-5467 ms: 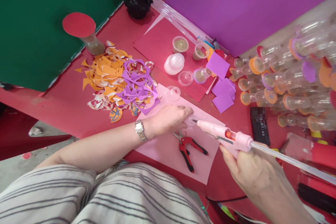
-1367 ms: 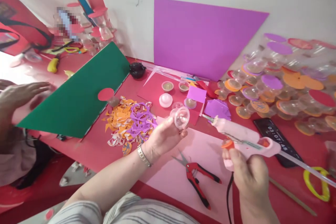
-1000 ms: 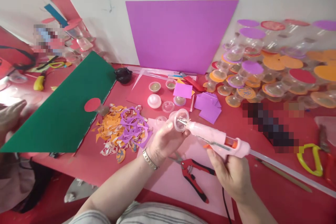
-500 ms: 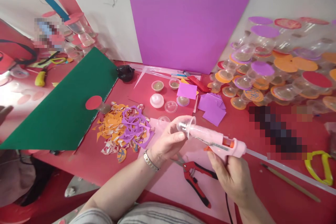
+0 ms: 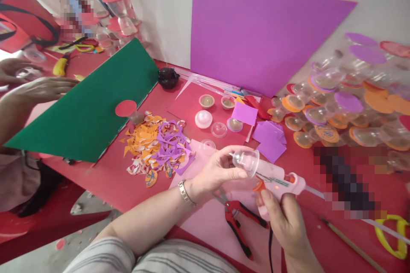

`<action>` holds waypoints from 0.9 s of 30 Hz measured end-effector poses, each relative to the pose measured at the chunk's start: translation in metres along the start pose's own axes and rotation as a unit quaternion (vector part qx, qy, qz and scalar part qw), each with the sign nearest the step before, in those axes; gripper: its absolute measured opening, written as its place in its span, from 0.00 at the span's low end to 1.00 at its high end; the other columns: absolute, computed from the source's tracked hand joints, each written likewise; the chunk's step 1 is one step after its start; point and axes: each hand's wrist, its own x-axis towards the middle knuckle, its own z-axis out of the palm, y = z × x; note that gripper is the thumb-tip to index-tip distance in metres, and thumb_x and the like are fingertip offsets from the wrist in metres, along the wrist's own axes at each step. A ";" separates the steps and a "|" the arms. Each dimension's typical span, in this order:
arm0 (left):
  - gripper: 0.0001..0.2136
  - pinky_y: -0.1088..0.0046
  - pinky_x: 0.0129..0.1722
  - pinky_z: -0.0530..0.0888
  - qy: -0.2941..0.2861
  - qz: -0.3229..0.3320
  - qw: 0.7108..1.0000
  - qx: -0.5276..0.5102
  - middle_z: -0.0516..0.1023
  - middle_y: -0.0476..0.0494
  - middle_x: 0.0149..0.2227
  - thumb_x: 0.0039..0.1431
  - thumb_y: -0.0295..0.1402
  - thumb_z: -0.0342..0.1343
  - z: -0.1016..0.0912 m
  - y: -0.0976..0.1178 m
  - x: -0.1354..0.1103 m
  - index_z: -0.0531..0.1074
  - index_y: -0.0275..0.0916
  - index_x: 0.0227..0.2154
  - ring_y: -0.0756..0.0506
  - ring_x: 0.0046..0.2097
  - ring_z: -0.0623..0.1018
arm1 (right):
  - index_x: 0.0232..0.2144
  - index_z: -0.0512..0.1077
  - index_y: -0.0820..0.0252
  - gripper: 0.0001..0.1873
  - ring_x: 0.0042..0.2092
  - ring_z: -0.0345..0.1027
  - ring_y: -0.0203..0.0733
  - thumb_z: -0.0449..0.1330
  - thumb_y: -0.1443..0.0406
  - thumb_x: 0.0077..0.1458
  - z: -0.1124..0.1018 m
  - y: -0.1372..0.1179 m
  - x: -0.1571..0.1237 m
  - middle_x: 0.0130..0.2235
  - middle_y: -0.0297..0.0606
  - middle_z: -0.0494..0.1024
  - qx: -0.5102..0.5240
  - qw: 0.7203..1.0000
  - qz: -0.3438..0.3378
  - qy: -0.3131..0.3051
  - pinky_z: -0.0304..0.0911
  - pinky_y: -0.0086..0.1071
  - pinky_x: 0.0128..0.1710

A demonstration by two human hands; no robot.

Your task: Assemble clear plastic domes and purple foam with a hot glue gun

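Observation:
My left hand (image 5: 221, 173) pinches a small clear plastic cup (image 5: 249, 163) by its side, the wide rim turned toward the right. A pink hot glue gun (image 5: 278, 179) is in my right hand (image 5: 286, 222), with a finger at the orange trigger (image 5: 259, 188). Its front end lies behind or inside the cup; I cannot tell exactly where the tip is. From its rear runs a long whitish glue stick (image 5: 315, 191). Below the hands, red-handled pruning shears (image 5: 236, 217) rest on a pink sheet (image 5: 205, 217).
Orange and purple scraps (image 5: 160, 143) lie left of centre, beside a slanted green board (image 5: 96, 98). Behind are sand-filled cups (image 5: 206, 101) and purple squares (image 5: 270, 138). Many clear hourglass shapes (image 5: 333, 111) crowd the right. Another person's hands (image 5: 41, 89) work at far left.
The view has swung left. My left hand has shifted the cup further over the front of the glue gun. Another person's hands now show at far left.

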 end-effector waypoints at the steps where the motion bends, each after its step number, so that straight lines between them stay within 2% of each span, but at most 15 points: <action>1: 0.24 0.67 0.47 0.72 -0.002 0.006 1.000 0.004 0.81 0.42 0.45 0.42 0.40 0.77 0.000 0.001 -0.001 0.81 0.42 0.44 0.45 0.43 0.76 | 0.22 0.67 0.55 0.19 0.18 0.72 0.37 0.62 0.55 0.63 -0.001 0.003 -0.001 0.19 0.33 0.77 0.011 1.000 0.003 -0.008 0.70 0.25 0.17; 5: 0.20 0.65 0.49 0.72 -0.013 0.015 1.000 0.012 0.81 0.43 0.44 0.46 0.36 0.75 0.002 0.006 -0.005 0.80 0.42 0.44 0.43 0.46 0.77 | 0.23 0.68 0.56 0.19 0.19 0.72 0.37 0.62 0.55 0.63 0.000 0.011 -0.004 0.20 0.33 0.78 0.046 0.998 0.039 -0.027 0.69 0.26 0.17; 8: 0.20 0.65 0.48 0.73 -0.021 0.020 1.000 -0.002 0.81 0.44 0.44 0.47 0.35 0.75 0.003 0.008 -0.007 0.80 0.42 0.44 0.44 0.45 0.77 | 0.21 0.66 0.56 0.22 0.20 0.73 0.37 0.63 0.51 0.61 0.003 0.008 -0.003 0.20 0.33 0.77 0.058 0.997 0.054 -0.015 0.72 0.27 0.20; 11: 0.20 0.64 0.49 0.73 -0.009 0.020 1.000 -0.007 0.81 0.43 0.44 0.46 0.35 0.75 0.003 0.005 -0.007 0.80 0.41 0.43 0.44 0.45 0.77 | 0.21 0.64 0.55 0.24 0.21 0.73 0.37 0.65 0.50 0.59 0.006 0.003 -0.004 0.20 0.34 0.77 0.050 0.995 0.082 0.015 0.72 0.27 0.21; 17: 0.23 0.66 0.49 0.71 0.005 0.000 0.999 -0.043 0.80 0.44 0.42 0.43 0.38 0.77 0.003 -0.003 -0.005 0.80 0.42 0.44 0.46 0.43 0.76 | 0.21 0.62 0.55 0.24 0.20 0.71 0.37 0.63 0.50 0.61 0.013 -0.002 -0.004 0.18 0.31 0.75 0.064 0.993 0.102 0.018 0.71 0.28 0.21; 19: 0.27 0.65 0.50 0.70 0.020 -0.007 0.997 -0.074 0.80 0.43 0.44 0.40 0.40 0.78 0.006 -0.006 -0.006 0.80 0.42 0.45 0.45 0.44 0.76 | 0.20 0.63 0.54 0.25 0.18 0.70 0.37 0.63 0.48 0.60 0.015 -0.003 -0.003 0.17 0.31 0.75 0.030 0.996 0.078 0.039 0.69 0.27 0.19; 22: 0.30 0.64 0.53 0.68 0.038 -0.002 0.992 -0.124 0.79 0.42 0.44 0.37 0.44 0.78 0.011 -0.008 -0.007 0.80 0.41 0.46 0.42 0.47 0.75 | 0.21 0.65 0.54 0.24 0.17 0.69 0.38 0.62 0.49 0.61 0.017 -0.003 0.000 0.17 0.34 0.75 -0.045 0.996 -0.005 0.079 0.65 0.28 0.16; 25: 0.30 0.67 0.53 0.67 0.034 -0.005 0.984 -0.173 0.79 0.41 0.43 0.39 0.48 0.77 0.017 -0.010 -0.010 0.81 0.40 0.45 0.43 0.47 0.74 | 0.21 0.68 0.55 0.24 0.17 0.69 0.41 0.60 0.49 0.63 0.016 0.002 0.002 0.17 0.38 0.75 -0.141 0.982 -0.094 0.081 0.62 0.31 0.15; 27: 0.28 0.68 0.51 0.67 0.035 -0.014 0.979 -0.200 0.79 0.42 0.43 0.42 0.51 0.75 0.020 -0.010 -0.011 0.82 0.40 0.44 0.44 0.45 0.74 | 0.21 0.70 0.56 0.24 0.18 0.69 0.42 0.59 0.49 0.63 0.015 0.006 0.002 0.18 0.41 0.75 -0.194 0.970 -0.129 0.069 0.62 0.33 0.17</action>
